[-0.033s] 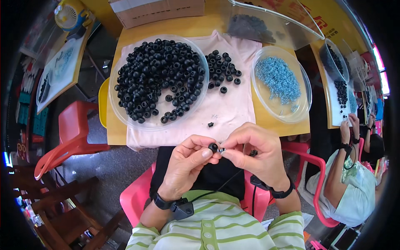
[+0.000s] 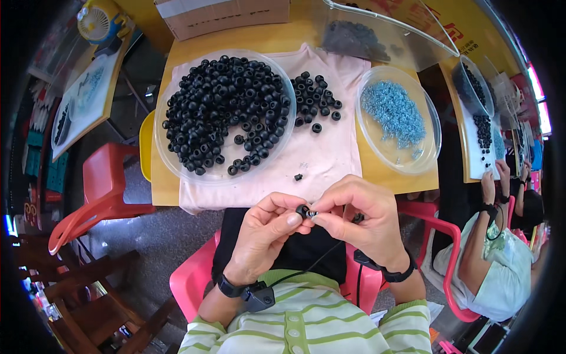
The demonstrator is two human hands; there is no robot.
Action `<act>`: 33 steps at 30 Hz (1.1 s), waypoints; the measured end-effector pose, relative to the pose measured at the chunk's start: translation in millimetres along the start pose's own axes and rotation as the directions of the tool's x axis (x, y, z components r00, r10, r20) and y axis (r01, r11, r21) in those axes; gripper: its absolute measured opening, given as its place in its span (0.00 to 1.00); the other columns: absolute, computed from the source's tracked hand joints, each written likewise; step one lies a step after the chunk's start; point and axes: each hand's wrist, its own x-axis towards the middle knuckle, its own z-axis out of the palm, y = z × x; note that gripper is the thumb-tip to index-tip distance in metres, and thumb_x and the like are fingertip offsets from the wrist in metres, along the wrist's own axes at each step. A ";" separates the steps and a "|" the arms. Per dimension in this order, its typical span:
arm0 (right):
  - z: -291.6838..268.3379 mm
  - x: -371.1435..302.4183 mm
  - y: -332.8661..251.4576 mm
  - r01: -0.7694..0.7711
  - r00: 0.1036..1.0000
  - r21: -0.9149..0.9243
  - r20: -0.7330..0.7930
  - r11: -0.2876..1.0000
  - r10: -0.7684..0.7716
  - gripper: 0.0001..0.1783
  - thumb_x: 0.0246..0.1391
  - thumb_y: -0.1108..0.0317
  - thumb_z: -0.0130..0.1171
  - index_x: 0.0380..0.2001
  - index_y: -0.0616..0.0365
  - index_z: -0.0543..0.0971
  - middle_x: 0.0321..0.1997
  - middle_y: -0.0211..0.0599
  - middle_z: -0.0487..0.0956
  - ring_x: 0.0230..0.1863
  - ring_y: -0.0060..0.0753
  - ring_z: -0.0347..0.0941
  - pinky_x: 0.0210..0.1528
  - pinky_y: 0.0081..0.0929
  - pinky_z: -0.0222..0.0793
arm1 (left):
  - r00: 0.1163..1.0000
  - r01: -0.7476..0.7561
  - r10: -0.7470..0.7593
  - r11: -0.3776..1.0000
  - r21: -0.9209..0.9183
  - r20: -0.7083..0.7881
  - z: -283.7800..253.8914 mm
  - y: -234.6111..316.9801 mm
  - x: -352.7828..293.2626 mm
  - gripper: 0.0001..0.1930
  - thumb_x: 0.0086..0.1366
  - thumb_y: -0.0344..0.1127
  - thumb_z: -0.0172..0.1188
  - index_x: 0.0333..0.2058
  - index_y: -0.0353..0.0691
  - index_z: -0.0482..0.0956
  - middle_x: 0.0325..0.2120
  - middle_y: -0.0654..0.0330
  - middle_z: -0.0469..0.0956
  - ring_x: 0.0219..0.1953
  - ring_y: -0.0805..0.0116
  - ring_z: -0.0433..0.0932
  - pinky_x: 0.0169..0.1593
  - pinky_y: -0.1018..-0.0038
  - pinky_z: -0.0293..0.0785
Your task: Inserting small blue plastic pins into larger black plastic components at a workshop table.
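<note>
Above my lap, my left hand (image 2: 265,230) pinches a round black hollow piece (image 2: 302,210) between thumb and forefinger. Facing it, my right hand (image 2: 367,215) grips a small shiny clear piece (image 2: 312,214) with thumb and fingertips, right at the black piece's open side. Whether the clear piece sits inside the opening, I cannot tell. Another dark piece (image 2: 358,218) shows by the curled fingers of my right hand. Beyond my hands, a clear round tray (image 2: 166,168) holds a heap of similar black pieces, and a smaller clear tray (image 2: 433,150) holds small bluish clear pieces.
A pink cloth (image 2: 330,159) lies under the large tray, with loose black pieces (image 2: 315,97) and one small black part (image 2: 298,177) on it. At the back stand a cardboard box (image 2: 227,15) and a clear bin (image 2: 383,35). A co-worker (image 2: 489,259) sits at right.
The clear piece in my right fingers and the black piece in my left have shifted very slightly. Both hands keep their grip.
</note>
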 end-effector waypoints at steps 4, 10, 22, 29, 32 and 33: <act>3.8 -0.2 2.4 0.035 0.999 -0.036 -0.027 0.999 -0.036 0.08 0.50 0.77 0.68 0.35 0.58 0.83 0.32 0.32 0.81 0.25 0.16 0.74 0.20 0.14 0.63 | 1.000 -0.003 0.002 1.000 0.019 0.024 2.1 1.4 -0.2 0.11 0.67 0.24 0.59 0.47 0.33 0.76 0.41 0.53 0.82 0.42 0.68 0.82 0.49 0.73 0.79; 7.5 -1.2 5.2 0.104 0.994 -0.135 0.000 0.985 -0.105 0.11 0.48 0.78 0.68 0.36 0.58 0.83 0.33 0.33 0.81 0.26 0.21 0.76 0.23 0.18 0.68 | 1.000 -0.003 0.003 1.000 -0.021 -0.004 -0.5 -1.3 -2.1 0.10 0.66 0.24 0.60 0.46 0.33 0.77 0.41 0.54 0.82 0.42 0.69 0.82 0.49 0.73 0.79; 14.2 11.7 26.0 0.215 0.946 -0.630 -0.055 0.746 -0.319 0.15 0.42 0.77 0.66 0.38 0.56 0.82 0.36 0.32 0.79 0.32 0.34 0.78 0.30 0.27 0.74 | 0.996 -0.066 0.062 0.996 -0.057 -0.060 -18.1 -0.6 0.8 0.09 0.67 0.28 0.59 0.45 0.33 0.76 0.41 0.52 0.81 0.41 0.68 0.81 0.49 0.74 0.78; 26.2 23.6 53.9 0.262 0.949 -0.744 0.082 0.615 -0.305 0.13 0.44 0.75 0.59 0.37 0.57 0.78 0.35 0.32 0.74 0.38 0.34 0.74 0.34 0.28 0.72 | 0.992 -0.113 0.109 0.992 -0.064 -0.055 -20.1 2.9 -7.2 0.08 0.68 0.28 0.58 0.44 0.33 0.75 0.42 0.49 0.80 0.40 0.67 0.81 0.48 0.73 0.79; 29.7 21.6 53.0 0.242 0.956 -0.752 0.077 0.613 -0.283 0.12 0.45 0.75 0.58 0.36 0.57 0.77 0.35 0.33 0.72 0.39 0.34 0.73 0.35 0.29 0.73 | 0.992 -0.114 0.111 0.992 -0.059 -0.052 -18.6 2.4 -8.4 0.08 0.68 0.27 0.58 0.44 0.33 0.75 0.42 0.49 0.80 0.40 0.67 0.81 0.48 0.73 0.79; 30.6 21.2 51.4 0.243 0.955 -0.763 0.080 0.599 -0.286 0.11 0.44 0.75 0.58 0.36 0.58 0.76 0.35 0.34 0.72 0.39 0.35 0.73 0.36 0.30 0.73 | 0.993 -0.109 0.107 0.993 -0.054 -0.053 -16.6 3.0 -7.9 0.08 0.68 0.27 0.58 0.44 0.33 0.75 0.42 0.49 0.80 0.40 0.67 0.81 0.48 0.73 0.79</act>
